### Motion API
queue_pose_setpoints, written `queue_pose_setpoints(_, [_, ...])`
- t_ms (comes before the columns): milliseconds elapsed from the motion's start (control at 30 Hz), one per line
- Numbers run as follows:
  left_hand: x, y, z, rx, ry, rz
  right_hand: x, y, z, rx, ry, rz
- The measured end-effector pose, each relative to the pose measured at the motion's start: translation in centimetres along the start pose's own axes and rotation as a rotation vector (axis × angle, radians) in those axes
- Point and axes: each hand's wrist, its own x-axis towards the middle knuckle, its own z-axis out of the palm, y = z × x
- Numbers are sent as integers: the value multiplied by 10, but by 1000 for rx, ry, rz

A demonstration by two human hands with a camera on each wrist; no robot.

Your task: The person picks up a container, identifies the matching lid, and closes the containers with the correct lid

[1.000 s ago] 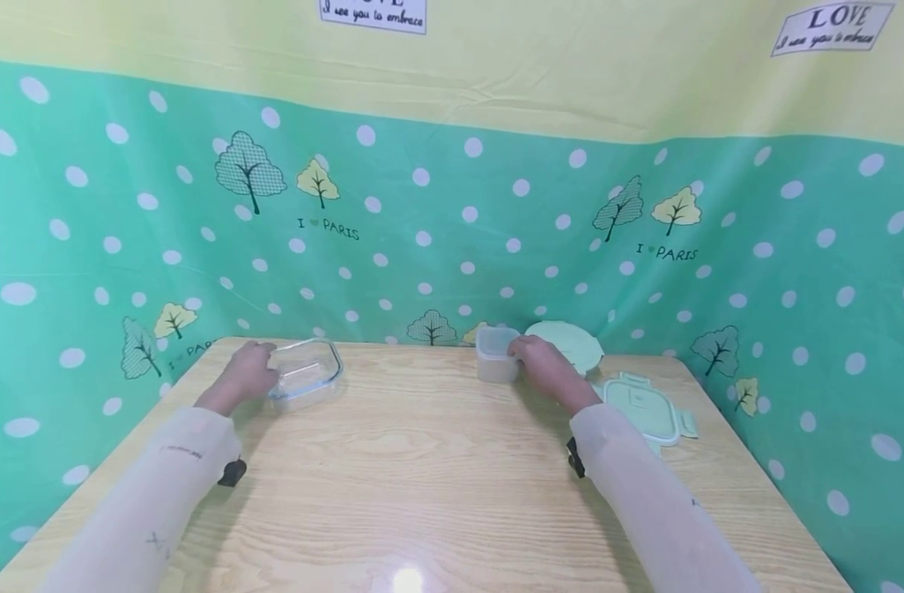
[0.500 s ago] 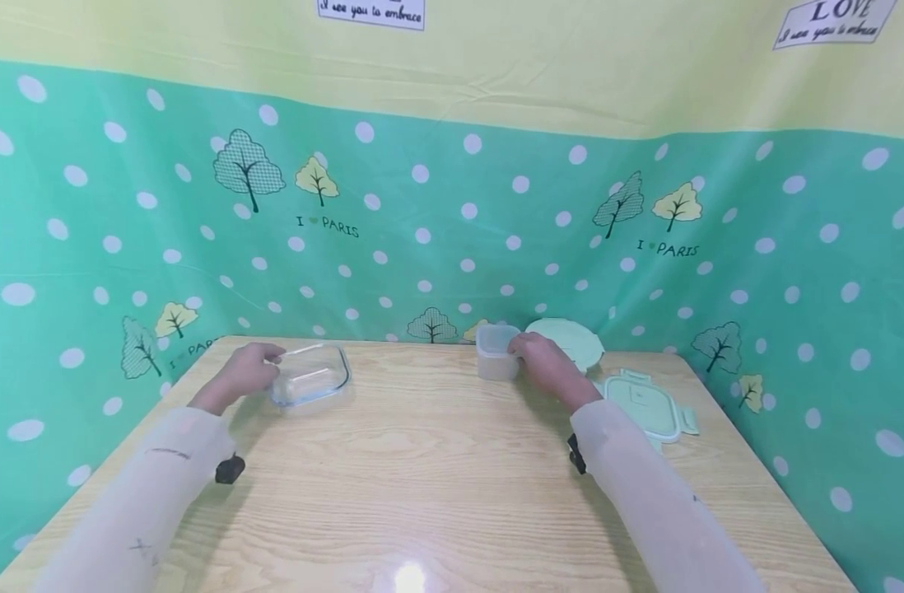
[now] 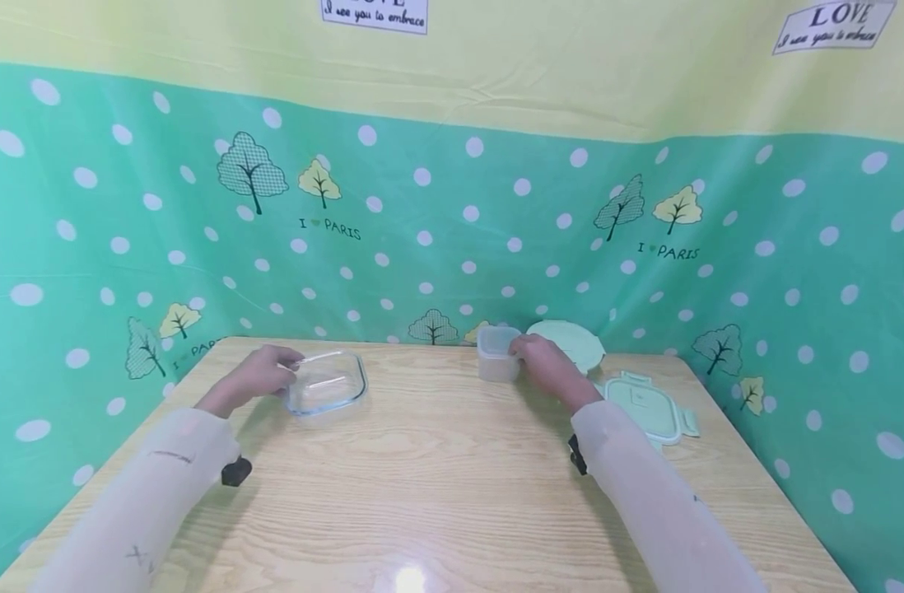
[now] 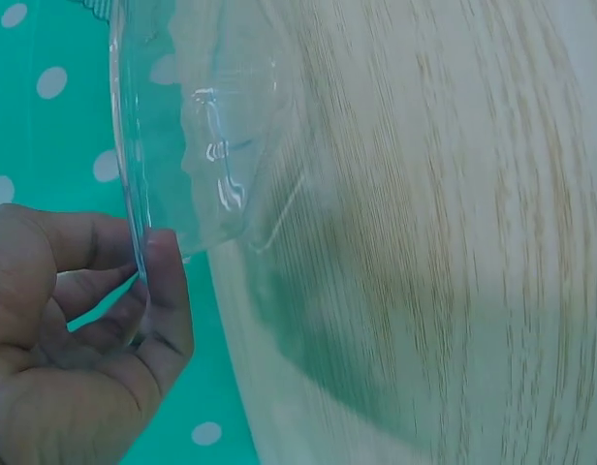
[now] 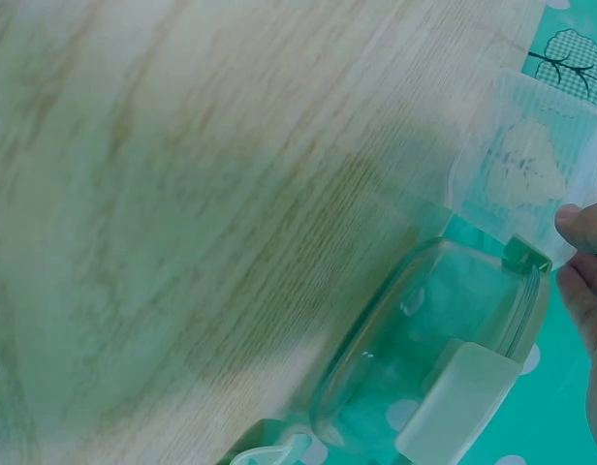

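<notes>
On the left side of the table, my left hand [image 3: 263,375] pinches the rim of a clear rectangular glass food container [image 3: 332,403]. Thumb and fingers sit on either side of that rim [image 4: 126,126] in the left wrist view. Whether the container's base touches the wood cannot be told. Near the back edge, right of centre, my right hand [image 3: 552,371] holds a small translucent plastic box [image 3: 498,367] by its right side. In the right wrist view the thumb lies against the wall of the box [image 5: 517,174], while the hand is partly cut off by the frame.
Right behind my right hand stands a glass container with a rounded pale green lid [image 3: 570,342]; its glass body [image 5: 405,320] shows in the right wrist view. A rectangular pale green lid with side flaps [image 3: 645,409] lies nearer. Polka-dot cloth [image 3: 422,206] hangs behind the table [image 3: 422,486].
My left hand has shifted right, bringing the glass container with it. Its grip at the container's left rim looks different from a second ago. My right hand and the plastic box stay in place.
</notes>
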Motion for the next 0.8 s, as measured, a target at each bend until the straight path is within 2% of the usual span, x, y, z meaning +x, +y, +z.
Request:
queue_pose_setpoints(167, [-4,8,6,-30,-34,19,0,0,-1,-17,0,-15])
queue_pose_setpoints(467, [5,23,27,-106,-77,6,0,-1,-2,-15,-30,15])
queue_pose_setpoints(800, [5,42,43,-184,-108,52,-1,-1,-3,-33,-64,24])
